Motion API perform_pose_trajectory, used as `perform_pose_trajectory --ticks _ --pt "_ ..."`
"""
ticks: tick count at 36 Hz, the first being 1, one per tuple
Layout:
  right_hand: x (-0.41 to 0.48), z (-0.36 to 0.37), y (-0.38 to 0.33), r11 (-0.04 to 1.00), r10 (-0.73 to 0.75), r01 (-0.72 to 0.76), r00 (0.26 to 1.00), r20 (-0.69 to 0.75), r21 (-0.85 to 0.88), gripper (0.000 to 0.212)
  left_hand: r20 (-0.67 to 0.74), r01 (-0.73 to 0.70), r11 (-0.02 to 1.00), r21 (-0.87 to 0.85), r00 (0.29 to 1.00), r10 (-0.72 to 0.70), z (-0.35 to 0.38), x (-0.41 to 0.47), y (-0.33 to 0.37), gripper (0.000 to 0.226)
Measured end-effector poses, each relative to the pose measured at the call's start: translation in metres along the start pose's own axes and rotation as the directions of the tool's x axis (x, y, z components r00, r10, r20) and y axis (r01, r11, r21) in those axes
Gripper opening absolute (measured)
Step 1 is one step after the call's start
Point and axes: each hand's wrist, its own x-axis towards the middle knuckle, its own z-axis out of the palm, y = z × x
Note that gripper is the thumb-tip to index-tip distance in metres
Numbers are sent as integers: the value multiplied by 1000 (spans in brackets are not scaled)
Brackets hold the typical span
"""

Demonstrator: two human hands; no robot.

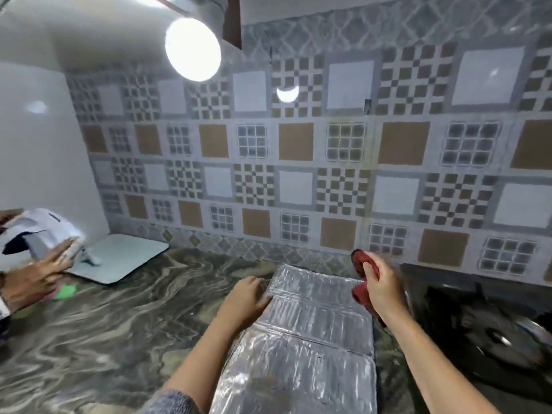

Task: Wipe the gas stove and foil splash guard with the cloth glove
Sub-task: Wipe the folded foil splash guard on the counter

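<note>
Foil splash guard [301, 339] lies flat on the marbled counter [104, 324], nearest the viewer. Left hand [248, 300] rests open, pressing its left edge, gripping nothing. Right hand [379, 282] is closed around a bunched red cloth glove [360, 289], raised just above the foil's right edge. To wipe well, likely keep the left hand pinning the sheet and stroke away from it. Beyond the glove, right, sits the dark gas stove [493, 324]; a patterned tile wall [298, 144] lies farthest.
</note>
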Motion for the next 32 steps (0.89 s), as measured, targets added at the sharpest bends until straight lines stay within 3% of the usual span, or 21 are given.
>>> perform_pose_trajectory --ticks 5,8,14,18,27,32 --pt "18 48 19 990 89 -88 996 -3 -114 32 141 -49 999 24 989 45 17 56 -41 58" --pt "27 68 34 972 153 -156 988 -33 -175 31 224 -61 998 28 973 53 33 81 -60 74" --pt "50 97 61 932 229 -237 971 -63 -276 29 241 -71 997 21 968 64 81 111 -97 88" --pt "69 113 87 910 261 -273 962 -79 -313 30 328 -66 998 -6 943 64 103 120 -113 137" --pt "96 137 147 807 347 -373 927 -143 -459 32 381 -59 995 -82 921 86 145 122 -138 114" --pt "109 136 173 770 315 -352 935 -162 -532 36 374 -163 986 33 917 139 157 111 -145 108"
